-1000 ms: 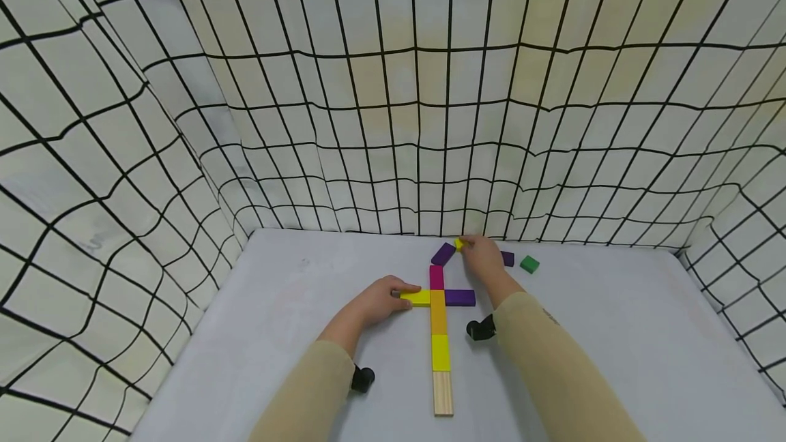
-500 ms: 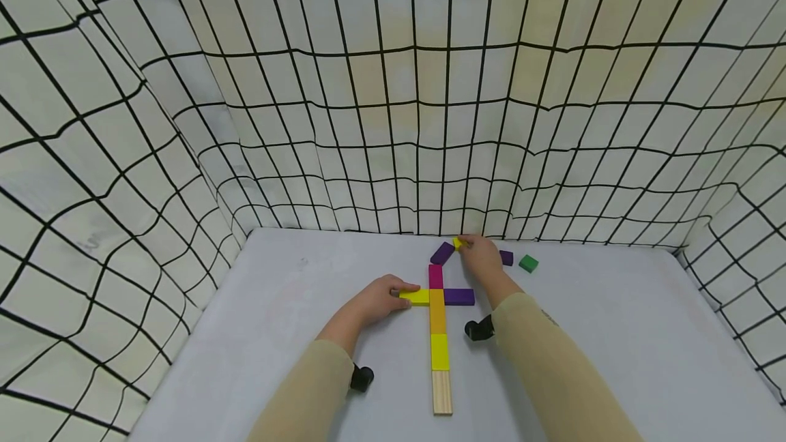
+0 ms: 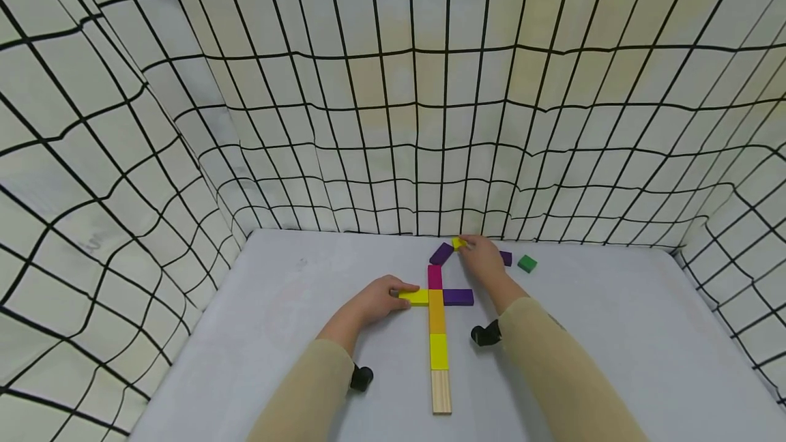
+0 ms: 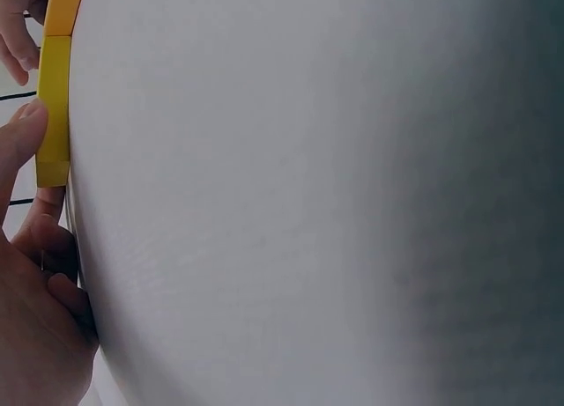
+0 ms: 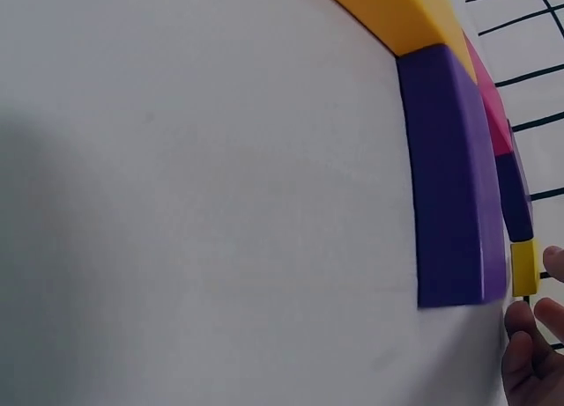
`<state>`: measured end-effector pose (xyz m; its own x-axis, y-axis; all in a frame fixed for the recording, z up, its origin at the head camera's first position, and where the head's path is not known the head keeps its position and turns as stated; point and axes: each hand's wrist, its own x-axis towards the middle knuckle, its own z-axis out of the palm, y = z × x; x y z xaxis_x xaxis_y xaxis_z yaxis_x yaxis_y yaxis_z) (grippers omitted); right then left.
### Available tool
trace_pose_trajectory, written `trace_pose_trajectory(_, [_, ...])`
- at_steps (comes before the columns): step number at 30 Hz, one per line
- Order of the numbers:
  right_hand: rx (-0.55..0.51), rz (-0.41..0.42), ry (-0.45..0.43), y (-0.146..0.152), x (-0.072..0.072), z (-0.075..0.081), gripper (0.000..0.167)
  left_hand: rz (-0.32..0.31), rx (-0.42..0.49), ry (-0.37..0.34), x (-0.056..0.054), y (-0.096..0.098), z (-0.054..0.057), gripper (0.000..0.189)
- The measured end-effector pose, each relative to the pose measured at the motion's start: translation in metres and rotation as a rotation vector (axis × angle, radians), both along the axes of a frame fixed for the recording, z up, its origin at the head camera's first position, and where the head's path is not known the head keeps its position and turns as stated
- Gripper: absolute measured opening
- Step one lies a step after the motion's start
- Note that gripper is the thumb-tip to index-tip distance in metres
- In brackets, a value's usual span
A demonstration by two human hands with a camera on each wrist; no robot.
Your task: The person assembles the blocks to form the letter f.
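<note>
My left hand (image 3: 379, 297) pinches a yellow block (image 3: 416, 298) that forms the left arm of a cross laid on the table. In the left wrist view, the thumb lies along this block's side. An orange block (image 3: 437, 312) stands at the crossing, with a purple block (image 3: 458, 297) to its right and a pink block (image 3: 434, 276) above it. Farther back, my right hand (image 3: 483, 258) is at a small yellow block (image 3: 458, 243) beside a tilted purple block (image 3: 441, 253). Its fingertips appear slightly parted from that small block in the right wrist view.
Below the orange block, a yellow block (image 3: 439, 352) and a plain wooden block (image 3: 441, 391) continue the stem. Another purple block (image 3: 506, 258), partly hidden by my right hand, and a green block (image 3: 527, 264) lie to the right. Black netting (image 3: 417, 155) surrounds the white table (image 3: 276, 305).
Slightly more of the small yellow block shows beside my right fingers. The right sleeve has shifted a little to the right. My left hand keeps its hold on its yellow block.
</note>
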<state>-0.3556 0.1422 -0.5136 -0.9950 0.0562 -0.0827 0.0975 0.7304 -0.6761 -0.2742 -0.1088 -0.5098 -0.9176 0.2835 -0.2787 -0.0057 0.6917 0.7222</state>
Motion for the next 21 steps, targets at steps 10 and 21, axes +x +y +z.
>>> trace_pose_trajectory(10, [0.064,0.039,0.059,0.02,0.013,0.017,0.043,-0.003,-0.002,0.009,0.002,0.0,0.002,0.032])
trace_pose_trajectory(21, [0.171,0.093,0.067,0.059,0.025,0.033,0.048,-0.008,0.009,0.016,0.002,0.001,0.003,0.032])
